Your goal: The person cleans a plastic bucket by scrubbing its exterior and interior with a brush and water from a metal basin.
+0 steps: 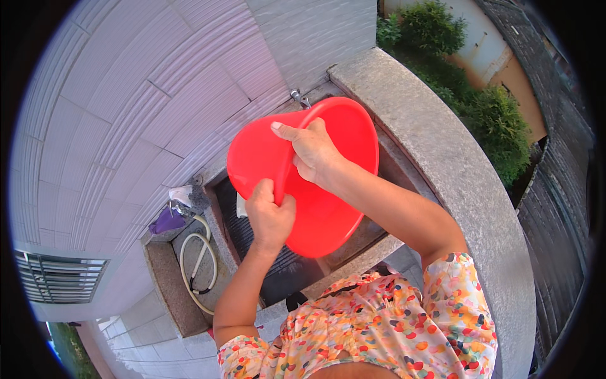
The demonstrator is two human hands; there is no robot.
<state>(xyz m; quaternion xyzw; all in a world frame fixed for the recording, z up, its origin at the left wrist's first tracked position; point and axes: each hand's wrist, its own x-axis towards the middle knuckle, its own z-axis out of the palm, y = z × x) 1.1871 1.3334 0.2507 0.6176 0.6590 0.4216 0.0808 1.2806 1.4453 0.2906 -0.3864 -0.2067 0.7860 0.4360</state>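
A red plastic basin (326,213), tipped on its side, is held up over a stone laundry sink (279,284) with a dark ribbed washboard surface. My left hand (270,215) grips the near left part of its rim. Farther along the same rim is my right hand (312,147), its thumb over the outer side and its fingers curled at the inner side. A metal tap (300,98) on the wall shows just behind the basin. A small part of a white object (241,206) shows beside the basin, the rest hidden.
To the left, a smaller stone trough (161,265) holds a coiled pale hose (208,275). Purple, white and grey cloth-like items (168,221) lie around a second tap by the tiled wall. A wide stone ledge (454,137) curves along the right, with shrubs and a roof below.
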